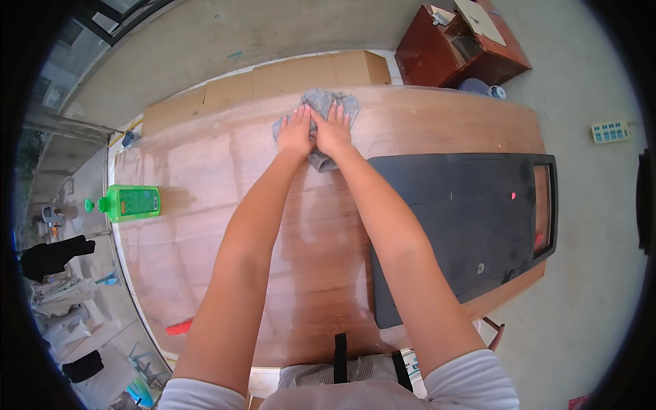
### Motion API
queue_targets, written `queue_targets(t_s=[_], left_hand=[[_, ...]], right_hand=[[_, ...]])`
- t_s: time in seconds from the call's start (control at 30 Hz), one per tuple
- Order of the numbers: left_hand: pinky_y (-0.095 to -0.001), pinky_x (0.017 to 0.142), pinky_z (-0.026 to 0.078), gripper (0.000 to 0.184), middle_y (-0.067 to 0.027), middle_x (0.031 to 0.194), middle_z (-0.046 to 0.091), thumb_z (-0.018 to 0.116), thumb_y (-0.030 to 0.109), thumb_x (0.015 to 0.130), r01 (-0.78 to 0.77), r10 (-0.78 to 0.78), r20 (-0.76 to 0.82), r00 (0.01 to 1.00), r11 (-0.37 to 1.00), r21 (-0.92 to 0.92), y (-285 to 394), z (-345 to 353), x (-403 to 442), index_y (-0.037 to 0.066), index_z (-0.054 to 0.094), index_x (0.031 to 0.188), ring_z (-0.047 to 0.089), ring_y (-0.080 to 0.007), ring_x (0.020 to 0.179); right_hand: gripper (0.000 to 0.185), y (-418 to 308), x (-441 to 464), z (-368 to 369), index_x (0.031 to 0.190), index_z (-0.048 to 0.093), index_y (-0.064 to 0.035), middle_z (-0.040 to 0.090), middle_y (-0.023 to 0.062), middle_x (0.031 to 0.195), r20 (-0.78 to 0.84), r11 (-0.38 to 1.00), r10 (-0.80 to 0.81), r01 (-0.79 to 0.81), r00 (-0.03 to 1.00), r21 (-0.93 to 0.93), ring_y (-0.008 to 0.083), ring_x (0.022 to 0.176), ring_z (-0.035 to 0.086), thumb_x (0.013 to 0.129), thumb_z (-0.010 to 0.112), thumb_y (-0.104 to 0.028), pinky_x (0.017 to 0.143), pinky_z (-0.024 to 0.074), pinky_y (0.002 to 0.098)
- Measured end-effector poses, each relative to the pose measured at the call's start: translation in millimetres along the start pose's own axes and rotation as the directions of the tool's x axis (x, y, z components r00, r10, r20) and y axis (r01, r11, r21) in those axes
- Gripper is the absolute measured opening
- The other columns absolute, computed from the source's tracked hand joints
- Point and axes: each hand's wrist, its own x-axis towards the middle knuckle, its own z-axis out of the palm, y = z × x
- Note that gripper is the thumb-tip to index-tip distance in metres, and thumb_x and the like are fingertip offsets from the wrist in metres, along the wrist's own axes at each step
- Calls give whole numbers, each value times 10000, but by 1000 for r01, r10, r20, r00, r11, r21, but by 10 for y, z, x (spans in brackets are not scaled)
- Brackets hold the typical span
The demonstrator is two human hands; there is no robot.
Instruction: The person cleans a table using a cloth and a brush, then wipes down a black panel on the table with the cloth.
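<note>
A grey rag [322, 162] lies bunched on the glossy wooden tabletop [225, 205], near its far edge. My left hand [296, 133] presses flat on the rag's left part, fingers stretched forward. Beside it, thumbs close together, my right hand [333, 131] rests flat on the right part, its fingers also extended. Both arms reach straight out across the table. Under the palms, the middle of the rag is hidden.
On the table's left stands a green bottle [137, 203]. A dark board with a handle-like cutout [458, 219] covers the right side. A red object [179, 327] lies at front left. Behind are cardboard [294, 78] and a reddish-brown cabinet [437, 51].
</note>
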Motion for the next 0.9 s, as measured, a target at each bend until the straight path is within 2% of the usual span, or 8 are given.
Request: queue_targets(t_s=[0.2, 0.3, 0.4, 0.43, 0.53, 0.63, 0.83, 0.9], left_hand=[[-472, 1156, 262, 854, -116, 1530, 353, 713, 191, 759, -49, 55, -76, 996, 996, 78, -1, 101, -166, 80, 293, 1494, 326, -264, 1418], [-469, 1153, 266, 803, -147, 1494, 398, 709, 179, 753, -141, 145, -61, 988, 988, 59, 46, 124, -665, 30, 351, 1456, 355, -276, 1399], [-488, 1147, 261, 785, -175, 1453, 444, 706, 206, 713, -247, 246, -110, 963, 969, 9, 109, 293, -1513, -14, 414, 1408, 397, -299, 1370], [-488, 1149, 258, 805, -183, 1466, 426, 721, 187, 702, -250, 249, -42, 968, 968, -7, 181, 262, -1856, -18, 403, 1413, 388, -304, 1377], [-497, 1162, 230, 841, -180, 1494, 384, 730, 168, 696, -181, 185, 116, 976, 983, -42, 434, 278, -2880, -26, 371, 1431, 340, -299, 1407], [-499, 1162, 227, 847, -180, 1497, 377, 730, 167, 703, -120, 127, 108, 986, 990, -69, 619, 294, -3370, -32, 358, 1437, 320, -303, 1417], [-491, 1159, 238, 844, -187, 1498, 372, 730, 136, 709, -129, 147, 186, 972, 986, -104, 504, 217, -3066, -31, 348, 1443, 309, -314, 1422], [-491, 1160, 238, 849, -186, 1495, 378, 732, 124, 703, -128, 140, 101, 985, 985, -116, 446, 226, -2742, -27, 346, 1444, 319, -315, 1417]], right_hand=[[598, 51, -179, 58, 1453, 395, -278, 254, 288, 1526, -70, 999, -48, 49, 996, 13, 441, 1428, 225, 898, 615, -301, 1163, 199, 499], [585, 41, -690, 105, 1432, 424, -202, 408, 344, 1401, -104, 988, -136, 128, 985, -82, 475, 1323, 389, 881, 604, -284, 1112, 294, 522], [579, -13, -1560, 324, 1422, 416, -99, 468, 395, 1297, -115, 958, -188, 156, 975, -242, 506, 1219, 482, 876, 557, -228, 1044, 380, 532], [576, -77, -1937, 345, 1425, 407, -79, 473, 409, 1276, -58, 939, -183, 157, 981, -305, 515, 1205, 488, 873, 527, -190, 1034, 392, 531], [568, -154, -2968, 422, 1429, 394, -57, 427, 437, 1303, 102, 955, -183, 201, 978, -217, 550, 1241, 437, 879, 503, -146, 1061, 359, 559], [578, -172, -3462, 330, 1433, 378, -49, 353, 456, 1350, 118, 977, -210, 212, 971, -5, 579, 1296, 347, 878, 514, -132, 1096, 299, 583], [617, -183, -3198, 422, 1453, 349, -67, 298, 454, 1390, 87, 985, -167, 162, 982, 63, 605, 1334, 249, 866, 536, -97, 1128, 204, 609], [617, -117, -2844, 453, 1454, 350, -72, 298, 450, 1395, 28, 982, -179, 177, 984, 66, 596, 1342, 247, 864, 531, -83, 1129, 195, 611]])
